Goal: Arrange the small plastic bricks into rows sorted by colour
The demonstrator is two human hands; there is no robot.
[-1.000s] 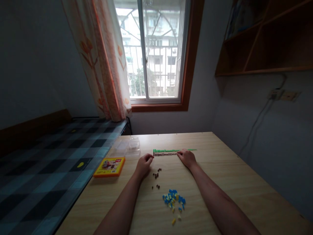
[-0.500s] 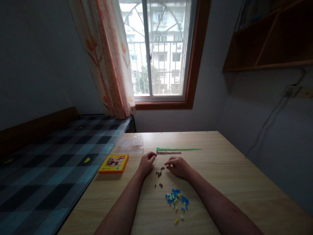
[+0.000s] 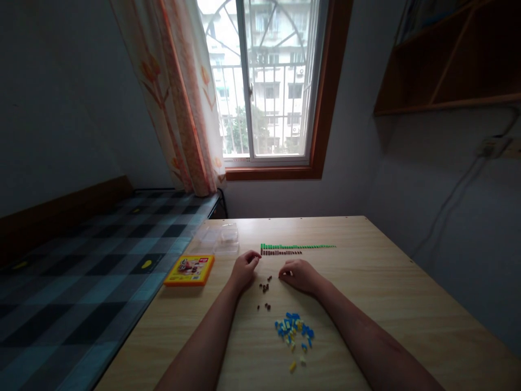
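My left hand (image 3: 245, 270) rests on the table with its fingers curled together, their tips beside the left end of a row of small brown bricks (image 3: 280, 252). Whether anything sits between them I cannot make out. A row of small green bricks (image 3: 299, 247) runs just behind, longer than the brown one. My right hand (image 3: 300, 276) has thumb and forefinger pinched together, and whatever is in the pinch is too small to tell. Between my hands lie loose brown bricks (image 3: 265, 287) in small clusters. Closer to me is a pile of blue and yellow bricks (image 3: 291, 326).
A yellow and orange box (image 3: 189, 270) lies at the table's left side, with clear plastic trays (image 3: 215, 239) behind it. To the left stands a bed with a checked cover (image 3: 106, 271). A window (image 3: 277, 98) is beyond the table, and a wooden shelf (image 3: 437, 103) hangs at upper right.
My right hand has drawn slightly right, off the loose brown bricks, and its forefinger has closed against the thumb. My left hand stays in place.
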